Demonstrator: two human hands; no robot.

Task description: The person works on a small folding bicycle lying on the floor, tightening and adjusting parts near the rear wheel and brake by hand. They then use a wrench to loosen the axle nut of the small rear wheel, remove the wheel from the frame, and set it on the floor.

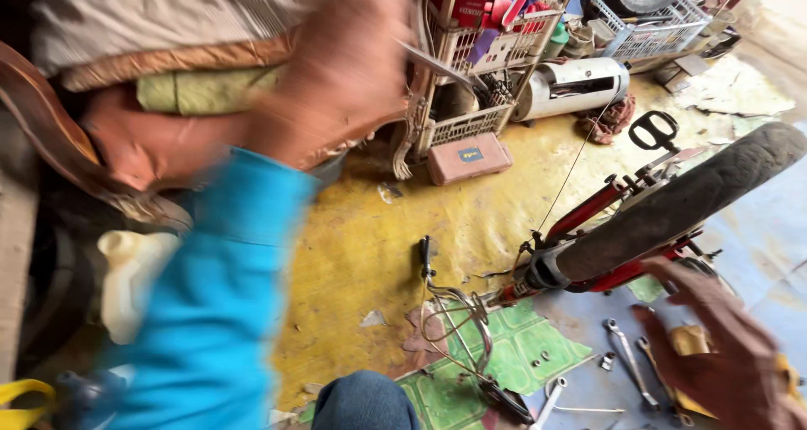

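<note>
At eleven o'clock the blurred left hand (340, 77) grips a thin metal blade (437, 64), while at five o'clock the right hand (723, 354), fingers spread and holding nothing, hovers beside the tyre (681, 203) above spanners (626, 358); swung this fast, the blade could snag the taut cable (572, 174).

matt rubber tyre (672, 203); glossy red metal frame (588, 211); shiny steel spanners (626, 358); worn yellow plastic sheet (361, 253)
</note>
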